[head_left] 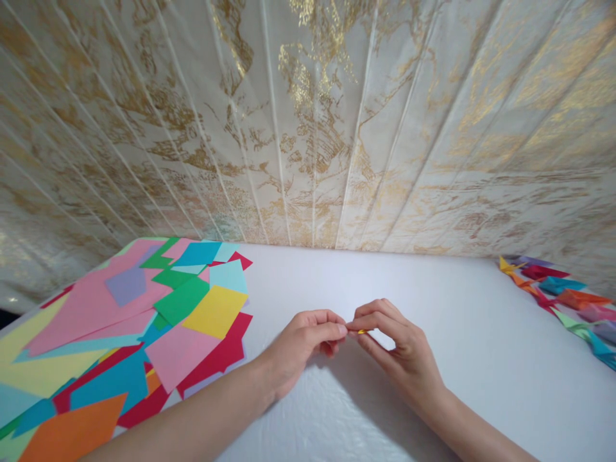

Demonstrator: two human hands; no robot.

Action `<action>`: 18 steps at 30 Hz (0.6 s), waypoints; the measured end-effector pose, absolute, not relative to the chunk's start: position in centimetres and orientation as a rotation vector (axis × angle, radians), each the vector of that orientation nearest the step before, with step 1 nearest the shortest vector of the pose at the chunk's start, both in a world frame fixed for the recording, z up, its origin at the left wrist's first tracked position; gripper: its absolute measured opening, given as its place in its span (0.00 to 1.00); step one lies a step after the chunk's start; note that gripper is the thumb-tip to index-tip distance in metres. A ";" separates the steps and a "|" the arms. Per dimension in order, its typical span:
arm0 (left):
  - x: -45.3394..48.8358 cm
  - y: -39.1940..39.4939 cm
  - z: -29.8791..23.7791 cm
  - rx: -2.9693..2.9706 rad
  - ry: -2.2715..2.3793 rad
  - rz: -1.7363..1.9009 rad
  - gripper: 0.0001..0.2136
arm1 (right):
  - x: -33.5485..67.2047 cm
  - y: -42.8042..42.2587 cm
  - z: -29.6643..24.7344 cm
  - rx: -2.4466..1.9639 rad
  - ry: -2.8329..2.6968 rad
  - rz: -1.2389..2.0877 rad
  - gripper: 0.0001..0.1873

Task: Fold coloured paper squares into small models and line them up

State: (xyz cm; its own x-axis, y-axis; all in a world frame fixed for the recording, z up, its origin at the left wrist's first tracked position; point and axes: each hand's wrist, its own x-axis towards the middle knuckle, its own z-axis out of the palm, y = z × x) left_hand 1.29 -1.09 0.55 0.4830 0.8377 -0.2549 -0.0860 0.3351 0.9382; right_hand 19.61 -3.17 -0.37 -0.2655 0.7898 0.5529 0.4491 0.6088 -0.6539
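Observation:
A small piece of folded yellow paper [364, 332] shows between the fingers of my right hand [404, 346], mostly hidden by them. My right hand pinches it with thumb and fingertips, above the white table. My left hand [308, 337] is closed too, its thumb and index finger pinched together at the paper's left end and meeting the right fingertips. How far the paper reaches into the left fingers is hidden.
Many loose coloured paper sheets, among them a yellow square [216, 311] and a pink sheet [180, 353], overlap on the left of the white table [283, 276]. Several folded paper figures [582, 299] stand at the right edge. A gold-patterned curtain [312, 128] hangs behind.

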 end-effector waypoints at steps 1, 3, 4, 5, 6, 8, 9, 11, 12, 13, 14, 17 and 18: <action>1.2 -1.0 0.6 1.070 0.861 0.705 0.09 | 19.6 -3.2 -0.4 -0.991 -1.897 0.487 0.08; 1.2 -0.9 0.7 1.115 0.858 0.707 0.09 | 19.7 -3.1 -0.5 -1.012 -1.867 0.547 0.07; 1.1 -0.9 0.8 1.150 0.864 0.719 0.09 | 19.7 -3.1 -0.6 -1.026 -1.847 0.582 0.06; 1.1 -0.9 0.8 1.194 0.874 0.737 0.09 | 19.7 -3.1 -0.6 -1.041 -1.822 0.621 0.06; 1.0 -0.9 0.9 1.247 0.885 0.759 0.09 | 19.6 -3.0 -0.7 -1.056 -1.792 0.663 0.06; 0.9 -0.9 1.1 1.367 0.914 0.820 0.07 | 19.5 -3.0 -0.8 -1.081 -1.719 0.757 0.06; 0.8 -1.0 1.2 1.426 0.927 0.853 0.06 | 19.5 -3.0 -0.8 -1.093 -1.678 0.808 0.06; 0.8 -1.1 1.3 1.524 0.950 0.911 0.03 | 19.3 -3.0 -0.9 -1.108 -1.600 0.909 0.06; 0.8 -1.2 1.3 1.580 0.960 0.937 0.02 | 19.2 -3.0 -0.8 -1.111 -1.567 0.955 0.07; 0.8 -1.2 1.2 1.648 0.966 0.964 0.02 | 19.1 -3.0 -0.8 -1.112 -1.537 0.997 0.07; 0.8 -1.2 1.1 1.725 0.967 0.992 0.03 | 19.0 -3.0 -0.8 -1.114 -1.511 1.034 0.08; 0.9 -1.3 0.6 1.916 0.946 1.070 0.05 | 18.8 -3.0 -0.6 -1.115 -1.451 1.128 0.11; 0.9 -1.3 0.4 1.941 0.940 1.087 0.06 | 18.7 -3.1 -0.6 -1.115 -1.439 1.154 0.11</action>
